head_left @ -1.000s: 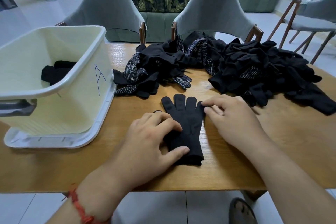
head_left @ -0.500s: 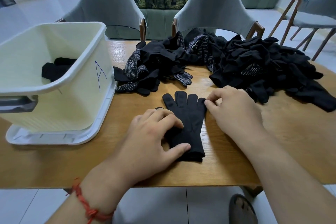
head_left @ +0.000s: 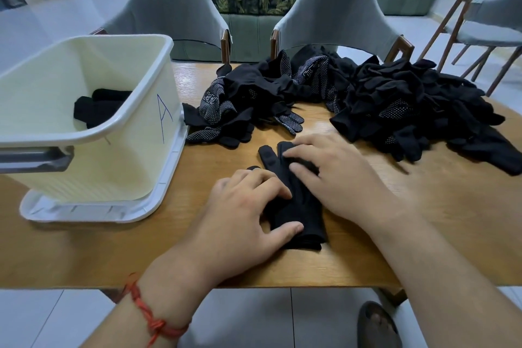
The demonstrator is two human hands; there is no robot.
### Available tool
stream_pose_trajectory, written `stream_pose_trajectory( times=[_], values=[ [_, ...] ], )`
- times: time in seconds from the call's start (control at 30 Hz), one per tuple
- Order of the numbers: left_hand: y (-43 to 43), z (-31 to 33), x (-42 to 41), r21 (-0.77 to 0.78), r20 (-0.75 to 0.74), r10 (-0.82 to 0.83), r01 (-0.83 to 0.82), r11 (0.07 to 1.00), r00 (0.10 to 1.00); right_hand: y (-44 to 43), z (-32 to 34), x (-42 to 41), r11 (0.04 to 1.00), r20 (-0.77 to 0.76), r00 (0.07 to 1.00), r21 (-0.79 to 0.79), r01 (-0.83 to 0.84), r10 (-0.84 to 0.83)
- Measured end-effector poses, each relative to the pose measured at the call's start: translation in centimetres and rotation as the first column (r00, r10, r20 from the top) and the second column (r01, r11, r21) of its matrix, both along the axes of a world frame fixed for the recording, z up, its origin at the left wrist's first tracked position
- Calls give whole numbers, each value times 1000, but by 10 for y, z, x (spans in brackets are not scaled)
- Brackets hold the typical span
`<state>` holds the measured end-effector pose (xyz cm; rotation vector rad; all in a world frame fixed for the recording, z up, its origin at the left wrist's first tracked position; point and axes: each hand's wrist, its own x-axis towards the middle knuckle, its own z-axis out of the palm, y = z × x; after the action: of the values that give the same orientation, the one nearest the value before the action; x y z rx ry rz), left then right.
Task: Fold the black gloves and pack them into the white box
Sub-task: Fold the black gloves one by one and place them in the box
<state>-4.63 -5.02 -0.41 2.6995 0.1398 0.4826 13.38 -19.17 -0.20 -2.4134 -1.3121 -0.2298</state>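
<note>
- The wooden tabletop [head_left: 84,257] spreads out in front of me and carries everything I am working with.
- Two grey chairs [head_left: 169,8] stand pushed in at its far edge, and a third stands off to the right.
- The white box [head_left: 113,161] sits on my left, upright on a white tray-like base [head_left: 84,210], with a grey handle on the side facing me.
- A big loose pile of black gloves [head_left: 395,104] covers the far right of the tabletop. It runs leftwards into a smaller heap of dotted gloves [head_left: 220,110] just beside the box.
- My left hand [head_left: 240,220] lies spread on the wrist end of the glove in front of me. The fingertips press down on the fabric and the thumb rests on the cuff, with nothing gripped.
- My right hand [head_left: 339,178] lies flat over the finger end of the same glove, with the fingers fairly straight and pointing left. I cannot see its thumb.
- The black glove [head_left: 299,215] lies flat near the front edge, between the box and the big pile, cuff towards me. Two of its fingertips poke out beyond my right hand.
- A few folded gloves [head_left: 96,110] already lie on the bottom of the box.
- A red string bracelet [head_left: 147,316] circles my left wrist.
- A blue letter A [head_left: 163,116] is drawn on the wall of the box that faces the gloves.
</note>
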Motion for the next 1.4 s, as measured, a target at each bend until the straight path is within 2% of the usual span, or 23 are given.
stream_pose_trajectory(
  times=[0.13,0.37,0.67,1.07,1.17,1.33,1.4],
  values=[
    [0,0,0,-7,-2,0,0,1000,1000,5,-7,1,995,-2,1000,-96,-15,15],
    [1,0,1,-2,3,0,0,1000,1000,4,-10,-4,997,135,991,-75,28,-18],
    [0,1,2,6,-6,3,-3,1000,1000,4,-10,-4,990,85,996,-130,50,-39],
    [0,2,1,2,-8,2,-2,1000,1000,2,-6,-10,999,213,976,-10,50,-47],
    [0,3,1,9,-15,-1,1,1000,1000,5,-3,-10,998,164,985,-36,49,-42],
    [0,3,1,17,-21,-1,1,1000,1000,7,-4,-9,977,-41,999,-214,1,-10],
    [0,2,1,13,-26,-3,4,1000,1000,5,-5,-9,971,-88,996,-239,-11,-11]
  ],
)
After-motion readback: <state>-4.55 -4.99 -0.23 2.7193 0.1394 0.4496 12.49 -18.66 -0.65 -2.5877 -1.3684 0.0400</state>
